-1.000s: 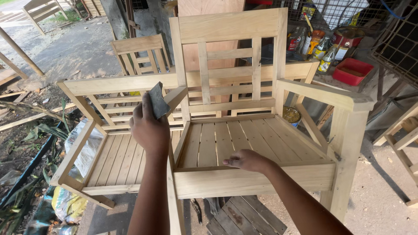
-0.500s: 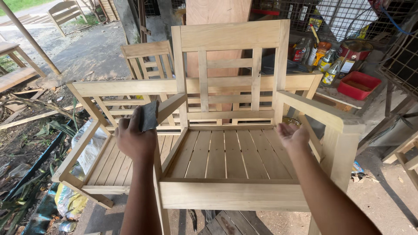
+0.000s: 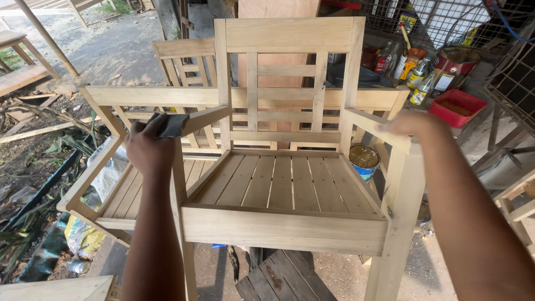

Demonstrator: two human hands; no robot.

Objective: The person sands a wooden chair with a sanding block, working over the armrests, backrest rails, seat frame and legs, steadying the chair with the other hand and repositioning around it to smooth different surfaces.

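Gripping dark folded sandpaper sheet (image 3: pixel 170 125), my left hand (image 3: pixel 147 147) presses it onto the unfinished pale wooden armchair (image 3: pixel 290 184) at frame centre; right hand (image 3: pixel 415 124) clasps the opposite armrest. Wood bare, sanding unfinished.

In front of us stands a wooden armchair (image 3: pixel 278 184), its slatted seat facing us and its back rising behind. Our left hand (image 3: pixel 147 147) sits on the front end of the chair's left armrest, with a piece of sandpaper (image 3: pixel 171 125) between hand and wood; our right hand (image 3: pixel 415 124) lies on the front of the right armrest. To the left of the chair and just beside it stands a second chair (image 3: pixel 122 184). Below the right armrest, behind the seat, sits an open can (image 3: pixel 364 160). Further back on the right lies a tray (image 3: pixel 458 107), with bottles (image 3: pixel 421 83) to its left.
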